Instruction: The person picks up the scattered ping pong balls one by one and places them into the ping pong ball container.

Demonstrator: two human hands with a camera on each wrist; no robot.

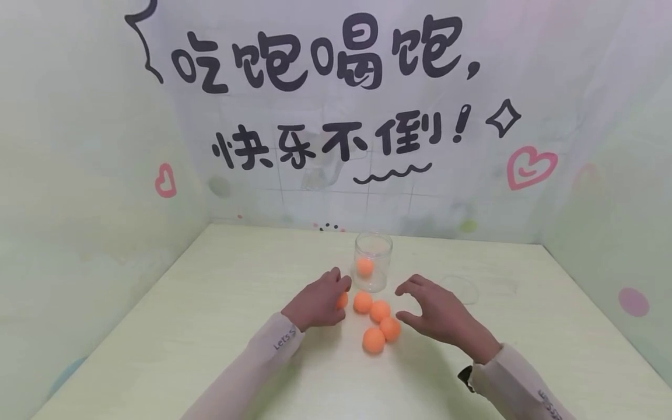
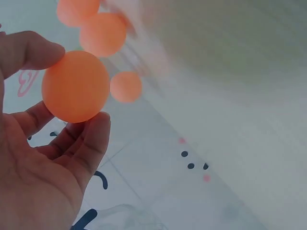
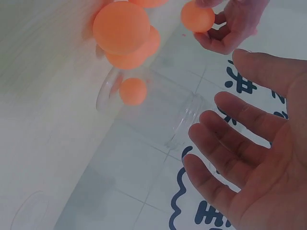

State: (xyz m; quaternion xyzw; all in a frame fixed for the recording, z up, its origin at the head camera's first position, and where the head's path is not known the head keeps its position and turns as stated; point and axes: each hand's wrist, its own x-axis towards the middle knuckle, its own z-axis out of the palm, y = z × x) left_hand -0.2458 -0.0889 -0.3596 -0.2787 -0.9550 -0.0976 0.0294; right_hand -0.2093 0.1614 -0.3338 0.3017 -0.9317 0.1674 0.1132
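In the head view, a clear jar point(image 1: 380, 280) stands upright on the table, an orange ball point(image 1: 364, 267) showing through its wall, apparently inside. My left hand point(image 1: 320, 298), just left of the jar's front, pinches another orange ball point(image 2: 76, 86) between thumb and fingertips; the left wrist view shows the grip plainly. Several loose orange balls lie in front of the jar, among them a ball point(image 1: 362, 302) closest to it and a ball point(image 1: 374, 340) closest to me. To the right of them hovers my right hand point(image 1: 438, 309), fingers spread and holding nothing, as the right wrist view point(image 3: 249, 153) confirms.
The pale table point(image 1: 220, 256) is bounded by a back wall sheet point(image 1: 315, 204) with printed writing and by sheets at both sides. A thin clear ring-like outline point(image 1: 462, 290) lies on the table right of the jar. A dark object point(image 1: 466, 378) shows at the right cuff.
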